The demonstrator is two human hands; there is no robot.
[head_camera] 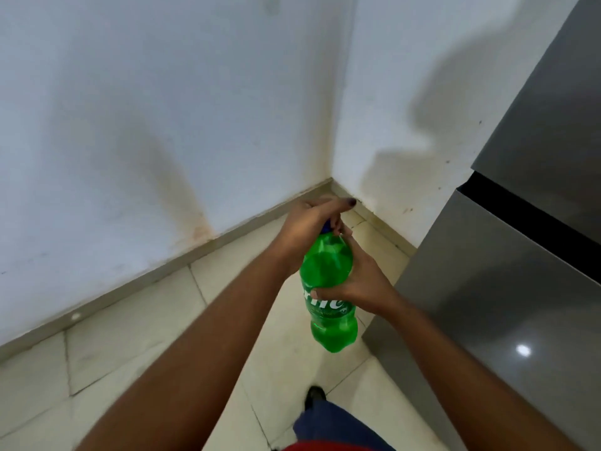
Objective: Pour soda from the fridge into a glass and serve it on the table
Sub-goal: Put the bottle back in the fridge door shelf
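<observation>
A green plastic soda bottle (328,288) with a white-lettered label hangs upright in front of me, above the tiled floor. My left hand (312,222) is closed over its blue cap (326,226), which is mostly hidden by the fingers. My right hand (361,281) wraps around the bottle's middle from the right, fingers across the label. The grey fridge (507,255) stands at the right with both doors closed. No glass or table is in view.
White walls meet in a corner (335,177) ahead, with a stained patch low on the left wall. Pale floor tiles (146,336) lie below. My shoe (314,395) and blue trouser leg show at the bottom.
</observation>
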